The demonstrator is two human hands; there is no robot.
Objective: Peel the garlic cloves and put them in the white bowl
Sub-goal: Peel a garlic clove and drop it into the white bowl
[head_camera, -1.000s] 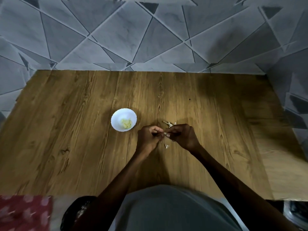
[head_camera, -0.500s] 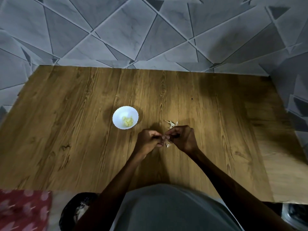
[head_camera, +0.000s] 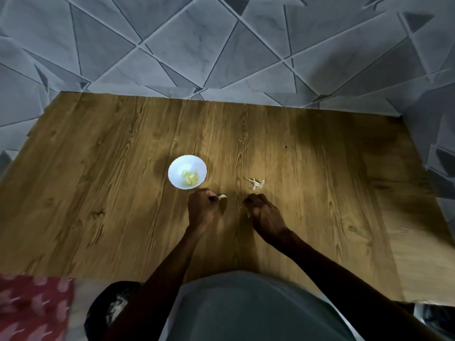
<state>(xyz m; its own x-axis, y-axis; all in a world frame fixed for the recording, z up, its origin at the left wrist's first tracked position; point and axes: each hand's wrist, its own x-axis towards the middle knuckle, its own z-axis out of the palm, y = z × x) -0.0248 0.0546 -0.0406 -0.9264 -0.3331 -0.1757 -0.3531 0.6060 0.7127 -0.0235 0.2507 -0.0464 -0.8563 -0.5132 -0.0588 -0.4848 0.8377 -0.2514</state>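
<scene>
Your bare left hand (head_camera: 200,210) sits at about 11 o'clock from your torso, fingers curled into a loose fist, thumb and forefinger pinching a small pale garlic clove (head_camera: 223,196) that pokes out toward 2 o'clock. Your bare right hand (head_camera: 264,212) lies at 1 o'clock, apart from the left, knuckles up and fingers curled under. Both forearms angle inward from 6 o'clock.

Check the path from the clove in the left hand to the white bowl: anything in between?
Nothing visible. The left hand holds the garlic clove just short of the white bowl, with only bare wooden table between. The peel scraps lie off to the right, beyond the right hand.
</scene>
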